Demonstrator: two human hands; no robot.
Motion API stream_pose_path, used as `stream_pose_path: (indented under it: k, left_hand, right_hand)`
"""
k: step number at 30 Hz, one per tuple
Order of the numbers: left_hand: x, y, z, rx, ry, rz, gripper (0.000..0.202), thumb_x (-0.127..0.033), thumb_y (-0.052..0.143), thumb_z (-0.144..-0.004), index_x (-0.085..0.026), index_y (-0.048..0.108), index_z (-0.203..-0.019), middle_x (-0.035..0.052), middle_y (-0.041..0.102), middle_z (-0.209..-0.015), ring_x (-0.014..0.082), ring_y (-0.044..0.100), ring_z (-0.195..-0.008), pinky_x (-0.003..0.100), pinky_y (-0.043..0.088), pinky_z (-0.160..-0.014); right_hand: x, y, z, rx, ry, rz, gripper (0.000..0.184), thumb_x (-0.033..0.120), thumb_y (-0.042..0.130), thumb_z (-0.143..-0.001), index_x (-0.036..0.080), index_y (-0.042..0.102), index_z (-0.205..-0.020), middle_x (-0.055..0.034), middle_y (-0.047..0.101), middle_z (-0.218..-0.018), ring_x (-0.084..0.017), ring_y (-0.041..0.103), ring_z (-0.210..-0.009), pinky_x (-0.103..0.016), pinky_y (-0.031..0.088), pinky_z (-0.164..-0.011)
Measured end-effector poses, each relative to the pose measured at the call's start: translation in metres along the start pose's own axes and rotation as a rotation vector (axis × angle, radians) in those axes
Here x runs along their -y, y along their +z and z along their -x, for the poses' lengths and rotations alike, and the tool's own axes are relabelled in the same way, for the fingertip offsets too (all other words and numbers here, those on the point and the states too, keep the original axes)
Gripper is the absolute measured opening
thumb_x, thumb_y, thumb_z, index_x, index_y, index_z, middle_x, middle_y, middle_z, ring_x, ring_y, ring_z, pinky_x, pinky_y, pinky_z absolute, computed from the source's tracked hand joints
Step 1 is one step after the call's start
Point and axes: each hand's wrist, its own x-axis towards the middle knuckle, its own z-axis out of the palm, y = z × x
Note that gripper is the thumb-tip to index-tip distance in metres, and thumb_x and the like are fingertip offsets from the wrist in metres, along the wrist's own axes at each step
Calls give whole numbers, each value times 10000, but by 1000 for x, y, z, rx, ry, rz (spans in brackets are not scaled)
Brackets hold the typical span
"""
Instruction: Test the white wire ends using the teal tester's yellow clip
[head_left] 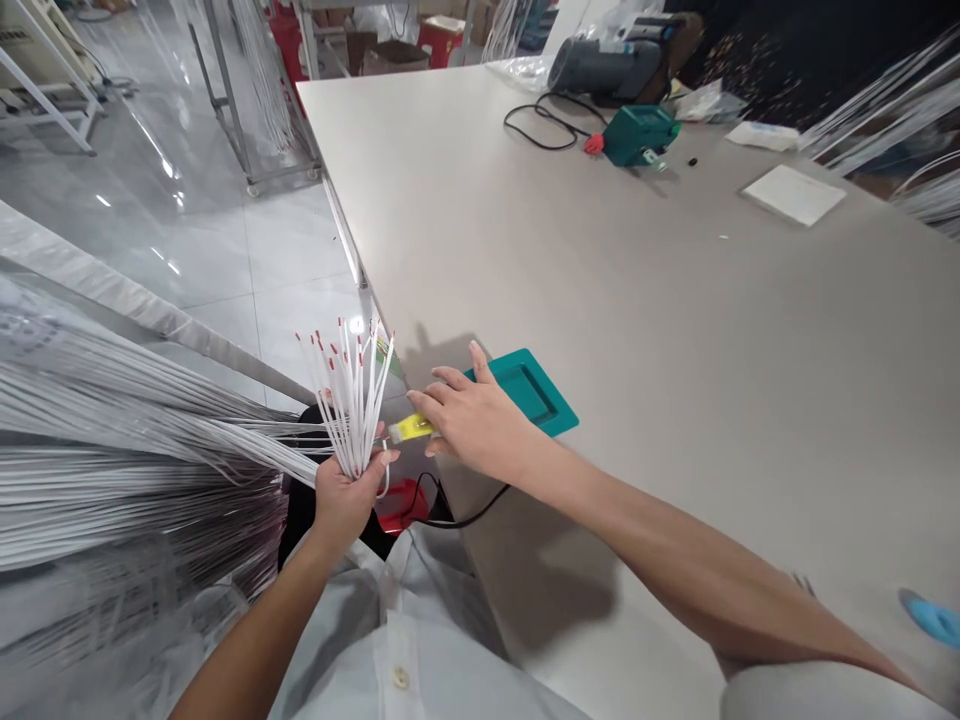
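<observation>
My left hand (349,500) is closed around a bundle of thin white wires (354,410), whose red-tipped ends fan upward. One white wire bends in a small loop below my left thumb. Across from it, at the table's edge, my right hand (480,425) has a small yellow piece (415,427) with a pale tip between its index finger and thumb; the other fingers are spread. What kind of thing the yellow piece is, I cannot make out. Its tip points at the wires, close to my left thumb. Partly under my right hand lies a teal tray (562,415).
Long white wires (135,440) hang in a thick mass at the left, beside a wrapped rail (150,310). On the table (675,330) stand a grey motor (600,68) and a green device (637,135) with a black cable. A red thing (397,507) is below the table edge.
</observation>
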Motion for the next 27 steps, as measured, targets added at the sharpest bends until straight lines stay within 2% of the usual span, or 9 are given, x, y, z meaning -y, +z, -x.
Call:
stream_pose_path:
  k: [6, 8, 10, 12, 14, 17, 19, 23, 27]
  left_hand:
    - [5, -11, 5, -30, 25, 28, 459, -296, 719, -617, -145, 644, -1044, -21, 604, -594, 48, 362, -367, 192, 272, -344]
    - [6, -13, 7, -38, 34, 55, 415, -286, 725, -612, -139, 657, -995, -54, 540, -512, 40, 335, -358, 183, 265, -341]
    - [6, -15, 10, -44, 31, 82, 373, -277, 732, -605, -130, 664, -942, -67, 504, -479, 34, 328, -354, 176, 266, -339]
    - [5, -16, 12, -66, 30, 112, 350, -270, 742, -593, -129, 664, -904, -53, 539, -510, 37, 361, -361, 176, 290, -345]
    - [3, -16, 14, -84, 44, 127, 293, -263, 744, -589, -136, 670, -843, -24, 597, -571, 62, 451, -410, 189, 363, -390]
    - [-2, -16, 18, -68, 109, 69, 164, -252, 736, -597, -142, 676, -704, 24, 663, -639, 144, 595, -583, 246, 476, -550]
    - [-6, -16, 21, -23, 147, 17, 128, -245, 726, -604, -147, 683, -674, 45, 692, -676, 185, 630, -663, 288, 501, -640]
    - [-10, -15, 24, 54, 162, -4, 139, -222, 722, -603, -150, 698, -720, 45, 705, -705, 201, 640, -712, 313, 502, -708]
    - [-7, -14, 22, 53, 122, 15, 130, -236, 716, -618, -141, 685, -702, 39, 689, -695, 179, 620, -676, 289, 494, -664]
  right_hand:
    - [-2, -4, -1, -11, -6, -46, 514, 454, 625, -735, 133, 540, -1128, -115, 643, -940, -301, 466, -1076, -585, 139, -1000]
    - [2, -7, 2, -96, -20, -119, 490, 474, 579, -767, 137, 549, -1121, -118, 630, -1001, -290, 470, -1088, -559, 172, -1006]
    - [11, -8, 7, -243, -29, -237, 369, 417, 512, -831, 152, 577, -1079, -103, 624, -1027, -242, 509, -1046, -475, 261, -998]
    - [25, -6, 13, -380, 4, -399, 242, 305, 459, -874, 167, 613, -999, -78, 646, -941, -180, 566, -910, -346, 391, -896]
    - [40, -1, 18, -401, 88, -586, 212, 248, 444, -875, 170, 625, -955, -77, 646, -914, -168, 575, -869, -294, 439, -805]
    - [58, 8, 18, -293, 247, -826, 205, 297, 488, -851, 179, 645, -913, -63, 632, -806, -154, 573, -718, -270, 461, -656]
    - [65, 14, 15, -265, 305, -973, 191, 319, 530, -827, 186, 665, -850, -44, 617, -722, -144, 558, -649, -259, 454, -599]
    - [71, 20, 9, -417, 305, -1208, 115, 236, 566, -805, 199, 666, -761, -36, 634, -717, -139, 573, -671, -261, 469, -626]
    - [71, 25, 10, -570, 241, -1189, 115, 157, 543, -798, 205, 643, -768, -34, 633, -733, -145, 572, -692, -284, 477, -635]
